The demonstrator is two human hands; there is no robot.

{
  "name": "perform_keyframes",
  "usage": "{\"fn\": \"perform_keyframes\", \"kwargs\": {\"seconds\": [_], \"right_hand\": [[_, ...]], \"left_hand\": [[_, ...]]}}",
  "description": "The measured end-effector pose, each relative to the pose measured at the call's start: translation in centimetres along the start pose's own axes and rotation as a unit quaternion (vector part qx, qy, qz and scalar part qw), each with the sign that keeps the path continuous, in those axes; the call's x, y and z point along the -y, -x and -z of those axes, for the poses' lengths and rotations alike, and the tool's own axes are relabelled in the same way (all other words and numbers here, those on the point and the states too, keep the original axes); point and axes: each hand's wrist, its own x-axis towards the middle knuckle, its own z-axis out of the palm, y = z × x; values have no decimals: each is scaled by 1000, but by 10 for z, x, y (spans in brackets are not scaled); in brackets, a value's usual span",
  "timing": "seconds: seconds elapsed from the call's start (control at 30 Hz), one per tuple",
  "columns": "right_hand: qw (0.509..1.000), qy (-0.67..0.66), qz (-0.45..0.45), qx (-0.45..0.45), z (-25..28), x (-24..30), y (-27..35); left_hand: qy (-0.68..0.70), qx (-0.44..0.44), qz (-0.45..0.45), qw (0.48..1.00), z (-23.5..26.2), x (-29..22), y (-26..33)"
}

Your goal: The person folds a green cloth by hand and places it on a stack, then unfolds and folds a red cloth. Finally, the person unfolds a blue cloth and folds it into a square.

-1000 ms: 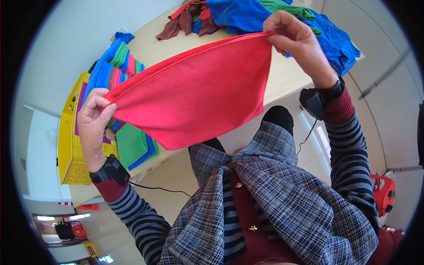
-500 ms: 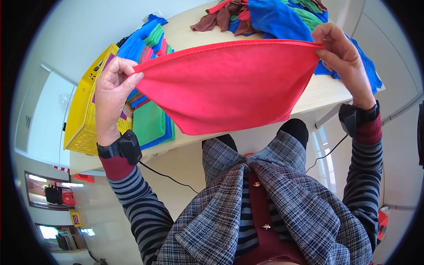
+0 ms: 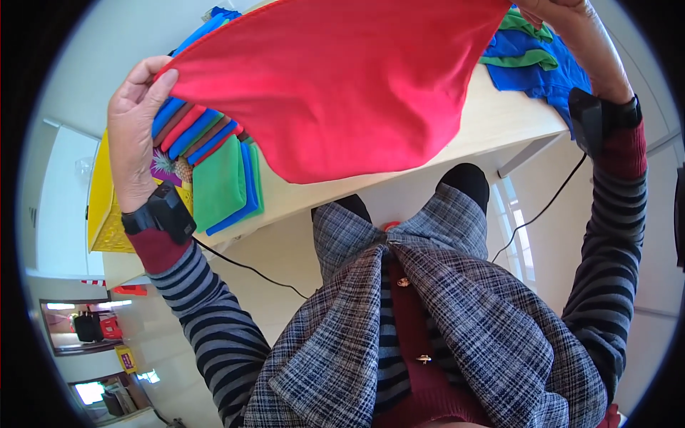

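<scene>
A red cloth (image 3: 335, 93) hangs stretched between my two hands above the table, its lower edge sagging toward me. My left hand (image 3: 139, 121) pinches the cloth's left corner between thumb and fingers. At the upper right, my right hand (image 3: 564, 21) grips the other upper corner; its fingertips are partly cut off by the picture's top edge. Below my left hand lie folded cloths in a row (image 3: 193, 132), in blue, red, brown and green. Nearer to me sits a folded green cloth (image 3: 218, 185) on top of a blue one (image 3: 250, 192).
A yellow crate (image 3: 107, 207) stands at the table's left end. Loose blue and green cloths (image 3: 535, 78) are heaped at the right, behind my right wrist. The pale table (image 3: 492, 121) has its front edge just beyond my knees. A black cable (image 3: 250, 271) trails from each wrist device.
Both hands have moved up and apart, my left one further left. The red cloth has risen with them and spreads wider, now hiding most of the heap behind it.
</scene>
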Motion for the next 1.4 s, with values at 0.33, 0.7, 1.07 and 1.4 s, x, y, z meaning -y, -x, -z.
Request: {"fn": "perform_keyframes", "kwargs": {"seconds": [0.33, 0.7, 1.07, 1.4], "right_hand": [[996, -80, -29, 20, 10, -19, -17], [982, 157, -9, -106, -25, -111, -111], [943, 296, 111, -106, -91, -174, -5], [971, 230, -62, 6, -157, -184, 121]], "left_hand": [[11, 17, 4, 1000, -1, 14, -20], [-202, -13, -68, 977, -25, 81, -128], [-355, -61, -240, 902, -84, 149, 0], [-336, -5, -60, 940, -145, 191, 136]]}}
